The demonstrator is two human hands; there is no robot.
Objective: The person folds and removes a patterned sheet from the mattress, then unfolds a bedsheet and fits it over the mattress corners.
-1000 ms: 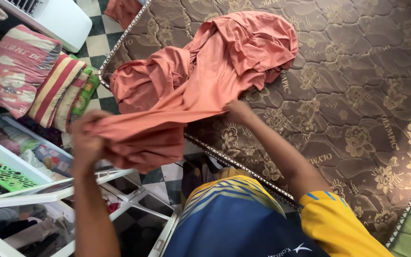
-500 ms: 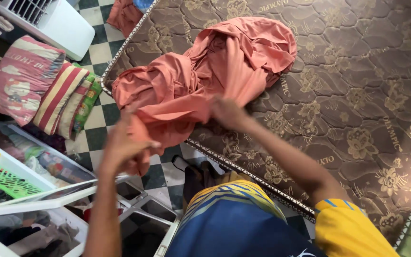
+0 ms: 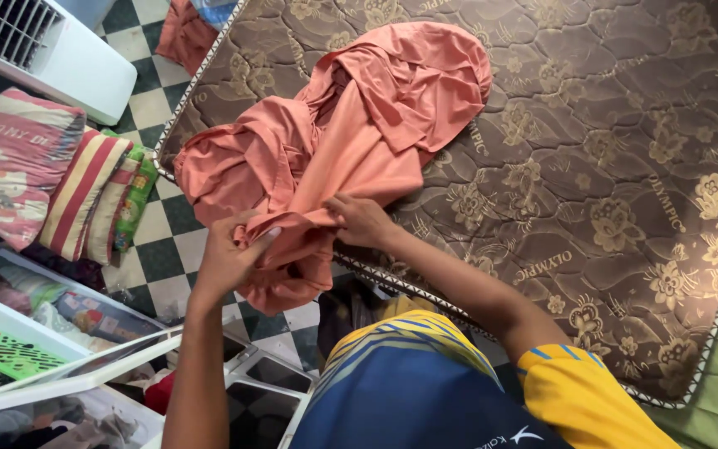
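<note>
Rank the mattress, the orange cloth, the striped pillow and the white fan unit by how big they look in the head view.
1. mattress, by far the largest.
2. orange cloth.
3. and 4. striped pillow and white fan unit look alike; the unit is cut off by the frame edge, so no ranking between them.

So there's this salmon-pink cloth (image 3: 359,125), all crumpled and bunched, lying across the corner of a brown floral mattress (image 3: 608,150) with its near end hanging off the edge over the checkered floor.
</note>
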